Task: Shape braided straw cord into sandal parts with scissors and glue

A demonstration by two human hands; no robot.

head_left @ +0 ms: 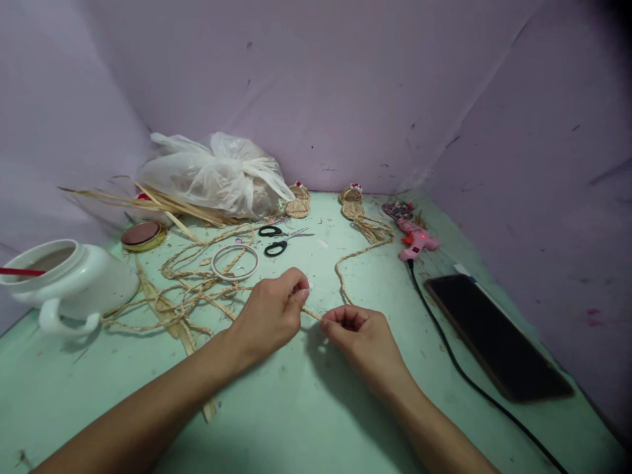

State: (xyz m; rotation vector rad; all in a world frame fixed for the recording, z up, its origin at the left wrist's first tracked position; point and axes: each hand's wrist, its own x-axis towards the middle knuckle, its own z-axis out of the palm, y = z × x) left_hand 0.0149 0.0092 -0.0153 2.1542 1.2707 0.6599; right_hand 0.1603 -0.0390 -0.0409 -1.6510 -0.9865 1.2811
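A thin braided straw cord runs between my two hands above the green table. My left hand is closed on it, with a small white bit showing at the fingertips that I cannot make out. Lower and to the right, my right hand pinches the same cord between thumb and fingers. Past the right hand the cord goes up to a small woven straw slipper with red and white beads at its top. More cord lies in loose loops left of my left hand.
Behind my hands lie black-handled scissors, a white ring and a second woven slipper. A white pot and tied plastic bag stand left. Rightward are a pink glue gun, its black cord and a phone.
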